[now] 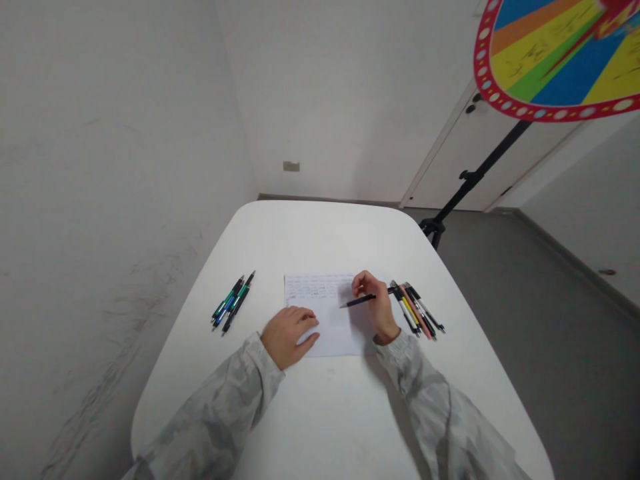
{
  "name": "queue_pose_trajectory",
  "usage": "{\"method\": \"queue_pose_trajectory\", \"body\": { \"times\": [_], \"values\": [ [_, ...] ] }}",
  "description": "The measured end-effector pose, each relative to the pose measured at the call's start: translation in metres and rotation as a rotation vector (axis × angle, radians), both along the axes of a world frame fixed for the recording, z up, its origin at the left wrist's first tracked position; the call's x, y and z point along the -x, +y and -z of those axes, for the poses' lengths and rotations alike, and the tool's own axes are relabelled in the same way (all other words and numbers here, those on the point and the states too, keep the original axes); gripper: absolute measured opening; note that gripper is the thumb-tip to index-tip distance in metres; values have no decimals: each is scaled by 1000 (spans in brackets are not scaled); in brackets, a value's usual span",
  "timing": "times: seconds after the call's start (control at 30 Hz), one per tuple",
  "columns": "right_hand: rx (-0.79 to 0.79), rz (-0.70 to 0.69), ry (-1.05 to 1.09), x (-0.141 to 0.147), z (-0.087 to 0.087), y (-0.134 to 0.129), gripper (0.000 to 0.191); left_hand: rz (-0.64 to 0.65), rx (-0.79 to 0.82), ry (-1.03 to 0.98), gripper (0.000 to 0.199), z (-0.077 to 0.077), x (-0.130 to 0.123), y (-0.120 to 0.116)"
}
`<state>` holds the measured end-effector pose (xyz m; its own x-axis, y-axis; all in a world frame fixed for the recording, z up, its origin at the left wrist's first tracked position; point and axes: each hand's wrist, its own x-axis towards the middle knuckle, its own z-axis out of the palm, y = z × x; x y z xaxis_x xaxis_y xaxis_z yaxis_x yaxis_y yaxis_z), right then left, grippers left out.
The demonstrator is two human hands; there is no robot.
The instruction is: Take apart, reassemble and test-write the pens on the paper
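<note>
A white sheet of paper (333, 331) with rows of handwriting across its upper part lies on the white table (320, 233). My left hand (291, 335) rests on the sheet's left side, fingers apart and nothing held. Over the right side of the sheet, my right hand (376, 303) grips a black pen (361, 301), its tip pointing left just above or on the paper; contact cannot be made out. Several pens (417, 310), white, yellow, pink and black, lie right of my right hand. Left of the paper is another group of pens (233, 303), black, green and blue.
A colourful prize wheel (560, 53) on a black stand (465, 183) is beyond the table at the right. Walls stand behind and to the left of the table, with a white door (450, 160) at the back right.
</note>
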<state>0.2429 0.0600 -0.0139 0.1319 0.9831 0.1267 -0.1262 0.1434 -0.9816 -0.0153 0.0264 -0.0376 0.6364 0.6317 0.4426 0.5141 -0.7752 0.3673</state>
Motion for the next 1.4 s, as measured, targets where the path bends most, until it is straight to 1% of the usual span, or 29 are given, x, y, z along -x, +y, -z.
{"method": "queue_pose_trajectory", "body": {
  "times": [0.1, 0.17, 0.23, 0.33, 0.37, 0.4, 0.5, 0.63, 0.73, 0.8, 0.97, 1.17, 1.4],
  "values": [
    [137, -48, -143, -2, 13, -2, 70, 5, 13, 13, 17, 1, 0, 0],
    [161, -86, -201, -2, 18, -4, 69, 5, 20, 16, 17, 2, 1, 0],
    [113, -93, -260, -1, 22, -4, 55, 2, 24, 18, 16, 2, 1, 0],
    [14, -32, -340, -2, 26, -2, 22, 0, 23, 21, 16, 2, 1, 0],
    [-9, -10, -361, -2, 27, -1, 14, -1, 22, 21, 16, 2, 1, 0],
    [-24, 7, -380, -2, 28, 0, 12, -2, 21, 20, 16, 2, 1, 0],
    [-33, 16, -425, -2, 30, 1, 19, 0, 22, 19, 17, 1, 0, 0],
    [-42, 13, -465, -1, 31, 0, 17, -2, 30, 18, 16, 1, -1, 0],
    [-49, 8, -490, -1, 33, 0, 19, -2, 26, 19, 16, 1, -1, 0],
    [-52, 7, -495, -1, 34, 0, 21, 0, 21, 25, 16, 1, 0, -1],
    [-53, 26, -497, -2, 37, 0, 19, -9, 26, 23, 16, 1, 0, -1],
    [-51, 50, -485, -2, 36, 0, 22, 3, 28, 15, 16, -1, 0, 0],
    [-63, 56, -509, -2, 35, 0, 22, -5, 32, 31, 16, 0, 0, 0]
  ]
}}
